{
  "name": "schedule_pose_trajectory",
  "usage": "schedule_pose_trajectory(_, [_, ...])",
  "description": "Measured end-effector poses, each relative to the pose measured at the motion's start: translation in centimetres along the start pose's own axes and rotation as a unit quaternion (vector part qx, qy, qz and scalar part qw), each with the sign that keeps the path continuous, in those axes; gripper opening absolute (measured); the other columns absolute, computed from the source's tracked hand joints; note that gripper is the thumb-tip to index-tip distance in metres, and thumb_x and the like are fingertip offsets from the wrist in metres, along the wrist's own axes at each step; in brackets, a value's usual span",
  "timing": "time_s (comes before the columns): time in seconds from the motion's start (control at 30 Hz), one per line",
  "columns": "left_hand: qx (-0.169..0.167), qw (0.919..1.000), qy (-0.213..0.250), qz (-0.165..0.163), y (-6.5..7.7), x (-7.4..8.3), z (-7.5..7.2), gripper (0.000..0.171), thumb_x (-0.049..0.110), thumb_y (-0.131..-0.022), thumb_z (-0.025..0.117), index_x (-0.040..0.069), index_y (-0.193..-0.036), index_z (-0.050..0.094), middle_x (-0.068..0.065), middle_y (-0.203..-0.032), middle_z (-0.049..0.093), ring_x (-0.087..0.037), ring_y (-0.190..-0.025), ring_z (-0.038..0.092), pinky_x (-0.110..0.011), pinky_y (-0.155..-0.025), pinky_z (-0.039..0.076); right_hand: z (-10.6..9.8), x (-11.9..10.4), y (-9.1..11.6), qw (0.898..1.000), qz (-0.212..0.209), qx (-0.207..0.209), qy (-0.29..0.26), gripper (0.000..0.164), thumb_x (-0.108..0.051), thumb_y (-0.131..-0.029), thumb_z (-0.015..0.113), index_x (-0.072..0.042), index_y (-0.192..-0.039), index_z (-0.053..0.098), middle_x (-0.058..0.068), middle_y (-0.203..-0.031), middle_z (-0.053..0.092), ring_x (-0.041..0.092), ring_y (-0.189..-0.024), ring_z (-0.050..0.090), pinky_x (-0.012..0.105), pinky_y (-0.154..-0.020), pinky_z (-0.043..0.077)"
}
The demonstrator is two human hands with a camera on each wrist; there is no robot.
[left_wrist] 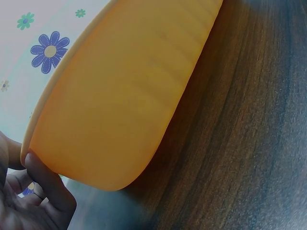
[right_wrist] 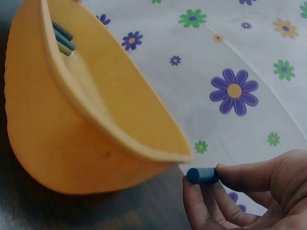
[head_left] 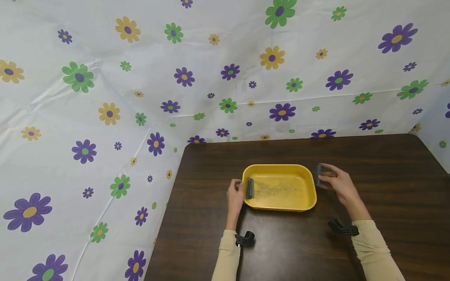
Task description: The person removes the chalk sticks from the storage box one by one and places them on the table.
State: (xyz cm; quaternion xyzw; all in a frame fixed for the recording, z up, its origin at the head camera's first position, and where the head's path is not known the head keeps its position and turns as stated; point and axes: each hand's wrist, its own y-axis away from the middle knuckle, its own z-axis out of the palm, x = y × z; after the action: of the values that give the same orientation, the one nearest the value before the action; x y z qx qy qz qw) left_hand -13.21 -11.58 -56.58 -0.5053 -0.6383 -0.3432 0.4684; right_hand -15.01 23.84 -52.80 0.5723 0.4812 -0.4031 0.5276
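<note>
A yellow plastic tub (head_left: 281, 207) stands on the table, and my left hand (head_left: 235, 195) pinches its rim at the left end. The left wrist view shows the thumb (left_wrist: 50, 184) against the outside of the tub wall (left_wrist: 110, 105). Just off the tub's right end, my right hand (head_left: 339, 183) holds a blue chalk stick (head_left: 319, 175) between thumb and fingertips. In the right wrist view this chalk stick (right_wrist: 204, 174) is apart from the rim. Inside the tub, three chalk sticks (right_wrist: 64, 39), dark, blue and yellowish green, lie side by side along the left end.
The dark wood table (head_left: 281, 249) extends around the tub. A white cloth (head_left: 197, 62) with printed flowers hangs behind it and on the left. Each wrist carries a black camera strap (head_left: 346, 229).
</note>
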Motion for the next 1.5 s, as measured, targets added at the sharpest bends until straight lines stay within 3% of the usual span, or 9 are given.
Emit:
schedule_pose_trajectory(0.17, [0.001, 1.0, -0.001, 0.0, 0.0, 0.0, 0.0, 0.011, 0.012, -0.105, 0.061, 0.002, -0.108, 0.067, -0.008, -0.09, 0.065, -0.013, -0.063, 0.05, -0.03, -0.057, 0.045, -0.9, 0.5, 0.3, 1.0, 0.012, 0.012, -0.015, 0.059, -0.007, -0.104, 0.061, 0.005, -0.156, 0.034, -0.003, -0.104, 0.061, 0.004, -0.083, 0.069, 0.026, -0.077, 0.06])
schedule_pose_trajectory(0.47, [-0.001, 1.0, 0.003, -0.003, 0.0, 0.0, -0.1, 0.011, 0.012, -0.105, 0.061, 0.002, -0.108, 0.066, -0.007, -0.088, 0.064, -0.012, -0.058, 0.049, -0.029, -0.051, 0.045, -2.5, 1.7, 0.9, 0.999, 0.007, 0.045, 0.016, 0.062, -0.009, -0.105, 0.06, 0.007, -0.157, 0.032, -0.005, -0.105, 0.059, 0.003, -0.083, 0.067, 0.029, -0.076, 0.06])
schedule_pose_trajectory(0.73, [0.0, 1.0, 0.004, -0.002, 0.0, 0.0, -0.1, 0.01, 0.011, -0.104, 0.062, 0.002, -0.107, 0.067, -0.007, -0.087, 0.064, -0.011, -0.057, 0.049, -0.028, -0.051, 0.044, -3.9, 2.8, 1.3, 0.997, 0.003, 0.071, 0.032, 0.061, -0.005, -0.105, 0.058, 0.011, -0.156, 0.03, -0.018, -0.096, 0.057, -0.002, -0.081, 0.065, 0.024, -0.074, 0.059])
schedule_pose_trajectory(1.13, [-0.001, 1.0, 0.007, -0.005, 0.2, 0.1, -0.3, 0.011, 0.012, -0.105, 0.062, 0.002, -0.108, 0.066, -0.008, -0.089, 0.064, -0.012, -0.058, 0.049, -0.03, -0.052, 0.045, -4.7, 3.6, 1.8, 0.993, 0.01, 0.096, 0.06, 0.058, -0.002, -0.105, 0.056, 0.013, -0.155, 0.031, -0.02, -0.093, 0.057, -0.007, -0.08, 0.061, 0.023, -0.072, 0.059])
schedule_pose_trajectory(1.27, [-0.001, 1.0, 0.007, -0.005, 0.2, 0.1, -0.3, 0.011, 0.012, -0.105, 0.062, 0.002, -0.108, 0.066, -0.008, -0.089, 0.064, -0.012, -0.057, 0.049, -0.029, -0.051, 0.045, -4.9, 3.9, 2.0, 0.992, 0.008, 0.099, 0.082, 0.058, -0.002, -0.105, 0.055, 0.014, -0.154, 0.031, -0.008, -0.1, 0.063, -0.009, -0.079, 0.06, 0.023, -0.071, 0.059])
schedule_pose_trajectory(1.37, [-0.001, 1.0, 0.005, -0.007, 0.2, 0.1, -0.3, 0.011, 0.012, -0.105, 0.062, 0.002, -0.108, 0.066, -0.009, -0.089, 0.064, -0.012, -0.059, 0.049, -0.029, -0.052, 0.044, -4.9, 4.1, 2.1, 0.987, 0.014, 0.108, 0.116, 0.056, -0.004, -0.105, 0.055, 0.013, -0.154, 0.033, 0.021, -0.113, 0.067, -0.009, -0.079, 0.056, 0.023, -0.068, 0.057])
schedule_pose_trajectory(1.43, [-0.001, 1.0, 0.004, -0.009, 0.2, 0.1, -0.3, 0.011, 0.012, -0.105, 0.062, 0.002, -0.108, 0.066, -0.008, -0.089, 0.064, -0.012, -0.059, 0.05, -0.029, -0.052, 0.044, -5.0, 4.2, 2.0, 0.983, 0.022, 0.115, 0.141, 0.055, -0.006, -0.106, 0.055, 0.011, -0.154, 0.035, 0.036, -0.127, 0.06, -0.001, -0.081, 0.057, 0.023, -0.064, 0.053])
schedule_pose_trajectory(1.5, [-0.001, 1.0, 0.004, -0.008, 0.2, 0.1, -0.4, 0.011, 0.011, -0.105, 0.061, 0.002, -0.108, 0.066, -0.008, -0.089, 0.064, -0.012, -0.059, 0.049, -0.029, -0.052, 0.044, -5.0, 4.3, 2.0, 0.979, 0.027, 0.119, 0.161, 0.054, -0.006, -0.106, 0.054, 0.01, -0.154, 0.036, 0.042, -0.136, 0.052, 0.015, -0.091, 0.061, 0.022, -0.062, 0.049])
